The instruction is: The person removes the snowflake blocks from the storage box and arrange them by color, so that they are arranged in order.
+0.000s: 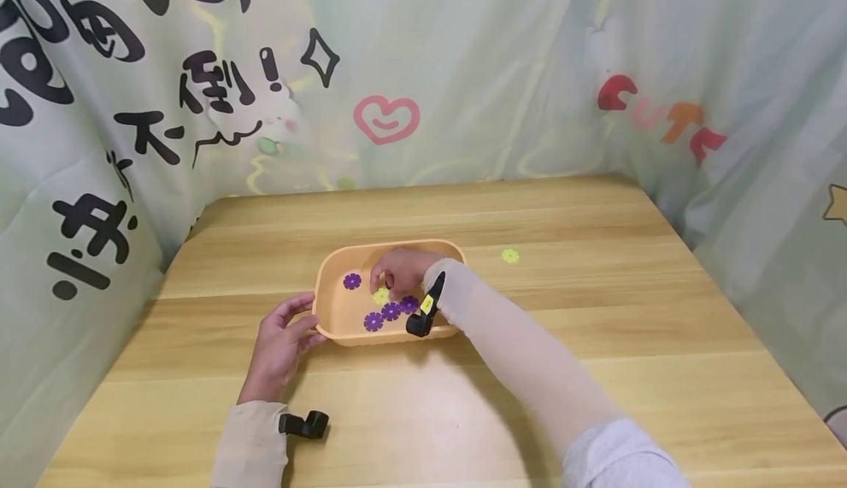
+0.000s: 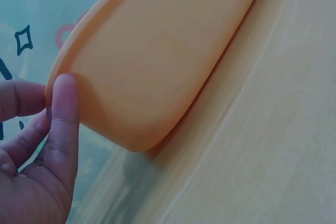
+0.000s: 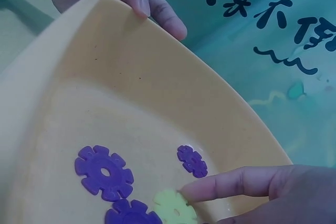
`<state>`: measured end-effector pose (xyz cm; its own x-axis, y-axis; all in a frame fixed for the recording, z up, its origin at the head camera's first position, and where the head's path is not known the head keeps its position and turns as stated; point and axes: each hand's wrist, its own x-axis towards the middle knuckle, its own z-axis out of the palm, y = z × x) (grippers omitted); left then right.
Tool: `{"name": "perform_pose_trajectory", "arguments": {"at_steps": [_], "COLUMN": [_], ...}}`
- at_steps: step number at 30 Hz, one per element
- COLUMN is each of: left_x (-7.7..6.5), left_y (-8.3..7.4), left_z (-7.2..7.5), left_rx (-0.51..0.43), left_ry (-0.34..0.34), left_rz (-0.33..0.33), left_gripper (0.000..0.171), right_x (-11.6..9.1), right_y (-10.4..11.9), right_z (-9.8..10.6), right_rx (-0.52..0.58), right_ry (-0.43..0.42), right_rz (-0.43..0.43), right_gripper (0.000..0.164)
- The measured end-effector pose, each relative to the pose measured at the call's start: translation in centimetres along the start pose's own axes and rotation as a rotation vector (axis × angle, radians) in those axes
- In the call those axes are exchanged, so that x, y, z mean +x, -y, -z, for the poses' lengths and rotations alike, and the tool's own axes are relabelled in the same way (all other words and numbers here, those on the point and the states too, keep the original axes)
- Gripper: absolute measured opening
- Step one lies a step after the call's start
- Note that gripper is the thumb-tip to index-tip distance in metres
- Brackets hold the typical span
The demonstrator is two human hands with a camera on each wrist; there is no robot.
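Observation:
A shallow orange plastic basin (image 1: pixel 340 311) stands on the wooden table. At its left end my left hand (image 1: pixel 281 341) grips the rim, thumb outside against the wall and fingers at the edge, as the left wrist view shows. My right hand (image 1: pixel 404 269) reaches down inside the basin. In the right wrist view its nearly straight index finger (image 3: pixel 231 184) has its tip at the edge of a yellow-green snowflake disc (image 3: pixel 175 207). Purple snowflake discs (image 1: pixel 373 322) lie around it on the basin floor, one (image 1: pixel 352 281) apart toward the back left. My right thumb is mostly out of frame there.
Another yellow-green snowflake disc (image 1: pixel 510 256) lies on the table (image 1: pixel 595 304) to the right of the basin. A printed curtain (image 1: pixel 490 69) hangs behind and along both sides of the table. Small black cameras (image 1: pixel 304 424) are strapped to both wrists.

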<state>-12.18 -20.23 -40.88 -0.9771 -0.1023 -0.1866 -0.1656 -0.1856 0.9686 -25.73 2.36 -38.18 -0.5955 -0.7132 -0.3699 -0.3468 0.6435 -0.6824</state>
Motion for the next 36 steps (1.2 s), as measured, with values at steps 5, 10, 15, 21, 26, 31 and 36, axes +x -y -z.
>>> {"name": "perform_pose_trajectory", "arguments": {"at_steps": [5, 10, 15, 21, 26, 31, 36], "left_x": [0.03, 0.0, -0.06, -0.06, 0.07, 0.19, 0.2], "left_y": [-0.19, -0.21, -0.2, -0.13, -0.08, -0.09, -0.06], "left_z": [-0.02, 0.01, 0.02, -0.05, -0.15, -0.17, -0.07], "left_rx": [-0.007, -0.017, -0.023, -0.021, -0.013, -0.015, -0.012], "left_ry": [-0.006, -0.008, -0.012, -0.011, 0.0, -0.008, -0.017], "left_rz": [0.004, 0.004, 0.001, 0.007, 0.007, 0.002, 0.004], "left_gripper": [0.042, 0.043, 0.043, 0.042, 0.041, 0.041, 0.041], "right_x": [-0.04, -0.01, -0.02, -0.14, -0.39, -0.44, -0.21], "right_y": [0.25, 0.3, 0.22, 0.08, -0.08, -0.17, -0.29], "right_z": [0.31, 0.44, 0.39, 0.41, 0.59, 0.75, 0.87], "right_rx": [-0.066, -0.115, -0.107, -0.092, -0.107, -0.128, -0.159], "right_ry": [0.01, 0.012, 0.024, 0.018, 0.014, 0.014, 0.024], "right_rz": [0.027, 0.022, 0.055, 0.066, 0.057, 0.053, 0.057], "right_gripper": [0.032, 0.026, 0.024, 0.025, 0.021, 0.02, 0.022]}}
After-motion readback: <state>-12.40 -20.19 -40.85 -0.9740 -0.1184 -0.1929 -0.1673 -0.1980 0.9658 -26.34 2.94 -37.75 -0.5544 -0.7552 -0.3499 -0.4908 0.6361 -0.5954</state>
